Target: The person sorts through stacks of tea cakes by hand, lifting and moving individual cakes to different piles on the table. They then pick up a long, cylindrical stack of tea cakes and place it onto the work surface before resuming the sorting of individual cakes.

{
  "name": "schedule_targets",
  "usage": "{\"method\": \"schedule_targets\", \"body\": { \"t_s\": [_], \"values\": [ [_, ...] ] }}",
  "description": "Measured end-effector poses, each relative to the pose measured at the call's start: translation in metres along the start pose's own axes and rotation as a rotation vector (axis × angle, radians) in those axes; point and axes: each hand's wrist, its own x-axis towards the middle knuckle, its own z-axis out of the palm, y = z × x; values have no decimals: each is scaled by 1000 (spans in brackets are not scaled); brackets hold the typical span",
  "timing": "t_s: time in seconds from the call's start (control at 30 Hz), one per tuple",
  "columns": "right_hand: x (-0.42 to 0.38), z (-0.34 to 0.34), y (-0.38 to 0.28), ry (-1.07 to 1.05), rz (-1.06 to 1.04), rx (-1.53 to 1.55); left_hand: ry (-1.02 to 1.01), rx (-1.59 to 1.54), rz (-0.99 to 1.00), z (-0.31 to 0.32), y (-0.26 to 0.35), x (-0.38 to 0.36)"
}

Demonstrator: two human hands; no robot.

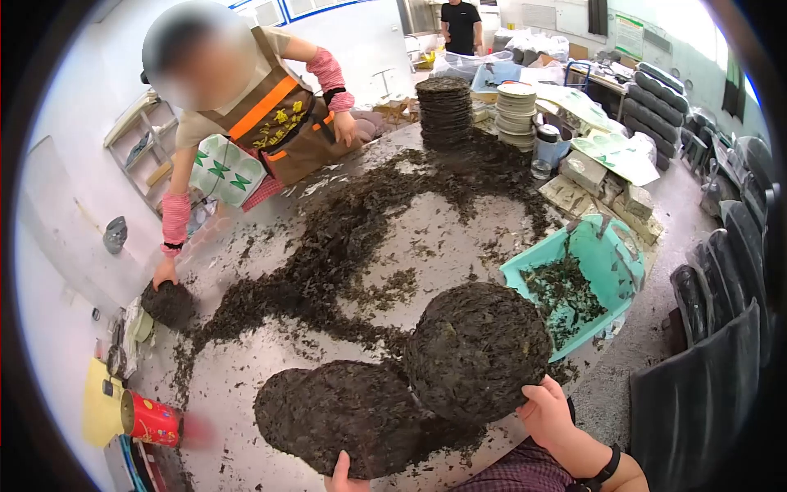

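Observation:
My right hand [548,412] grips the edge of a dark round cake [479,353] of pressed flakes, like dried seaweed, thumb on top. This cake is tilted up above the table. My left hand [346,476] is at the near edge of another dark cake [352,414], its thumb on top and the other fingers mostly hidden beneath. A further dark cake [275,398] lies partly under that one, at its left. Loose dark flakes [328,246] spread over the table beyond both hands.
Across the table a co-worker's hand [166,271] touches a dark cake [168,305]. A teal basket [613,316] with flakes stands at the right. Behind are a stack of dark cakes [444,115], stacked plates [515,115] and a jar [545,152]. Black bags [697,394] line the right side.

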Motion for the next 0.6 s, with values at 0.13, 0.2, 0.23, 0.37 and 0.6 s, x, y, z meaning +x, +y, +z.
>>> {"method": "schedule_targets", "body": {
  "t_s": [0.13, 0.2, 0.23, 0.37, 0.6],
  "values": [
    [8, -19, 19, -149, 162, 13, 94, -261, -143, 18, 13, 0],
    [6, -6, 21, -248, 214, 80, -37, -165, -159, 15, 13, -2],
    [-1, 8, 19, -207, 237, 8, -25, -221, -174, 14, 12, -3],
    [-3, 29, 19, -204, 163, -113, -69, 136, 163, 4, -3, -5],
    [-17, 61, 16, -367, -325, -434, 173, 293, 158, 24, 9, -17]
  ]
}}
